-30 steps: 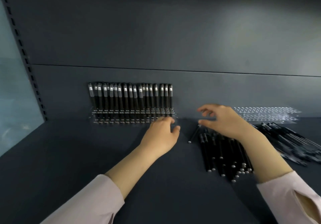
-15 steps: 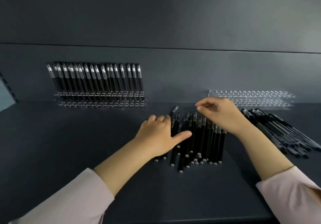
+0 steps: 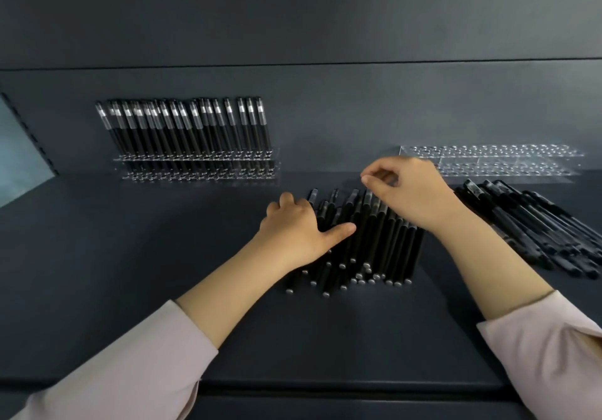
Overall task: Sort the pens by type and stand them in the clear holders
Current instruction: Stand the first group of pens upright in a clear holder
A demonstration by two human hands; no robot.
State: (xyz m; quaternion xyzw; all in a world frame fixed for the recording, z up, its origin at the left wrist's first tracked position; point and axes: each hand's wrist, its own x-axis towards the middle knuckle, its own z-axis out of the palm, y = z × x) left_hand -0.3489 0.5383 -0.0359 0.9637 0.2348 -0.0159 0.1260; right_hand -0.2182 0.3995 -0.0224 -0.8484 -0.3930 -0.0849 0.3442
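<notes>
**Q:** Where do we locate the pens at this step?

**A:** We find three groups. A row of pens [image 3: 185,126] with clear caps stands upright in the left clear holder [image 3: 198,167], close to the back panel [image 3: 325,110]. A centre pile [image 3: 378,250] of black pens lies flat on the dark shelf [image 3: 130,273], silver ends toward us. A second pile [image 3: 537,224] lies flat at the right, apart from the first and just in front of the right clear holder [image 3: 495,159].

**Q:** How do we read the left hand?

**A:** The left hand [image 3: 293,230] rests on the left edge of the centre pile. Its fingers curl down over the pens, and the thumb lies straight across several barrels. We cannot tell whether the curled fingers enclose a pen.

**Q:** And the right hand?

**A:** The right hand [image 3: 410,191] is over the far ends of the same pile, with the wrist above its right side. Forefinger and thumb are drawn close in a narrow grip, tips just above one cap. We cannot tell whether a pen sits between them
</notes>
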